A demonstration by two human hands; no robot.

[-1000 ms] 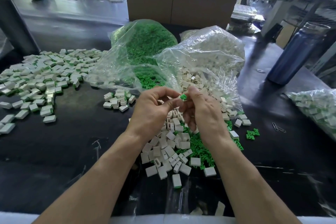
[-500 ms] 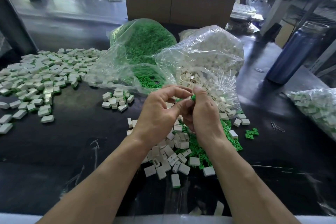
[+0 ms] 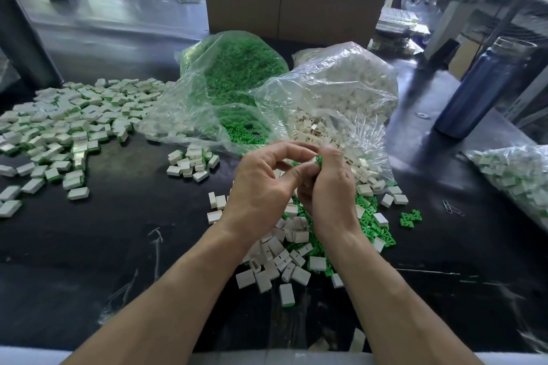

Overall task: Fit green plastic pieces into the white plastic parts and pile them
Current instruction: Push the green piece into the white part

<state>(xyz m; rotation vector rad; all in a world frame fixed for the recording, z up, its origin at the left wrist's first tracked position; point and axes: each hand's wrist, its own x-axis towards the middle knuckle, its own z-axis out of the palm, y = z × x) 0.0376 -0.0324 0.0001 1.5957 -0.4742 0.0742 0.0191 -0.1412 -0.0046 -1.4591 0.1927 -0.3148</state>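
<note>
Head view shows the left hand [image 3: 261, 190] and right hand [image 3: 329, 187] meeting above the black worktop [image 3: 118, 246], fingers pinching a small green plastic piece [image 3: 319, 160] against a barely visible white plastic part; squaring the piece before pressing should seat it cleanly.

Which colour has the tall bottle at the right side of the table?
The bottle is dark blue with a clear top, seen best in the head view.

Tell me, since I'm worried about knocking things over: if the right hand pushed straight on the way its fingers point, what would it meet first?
Probably the clear bag of white parts. The right hand points up and away, pinching a green piece, and the bag's open mouth lies just beyond its fingertips, though depth is hard to judge.
</note>
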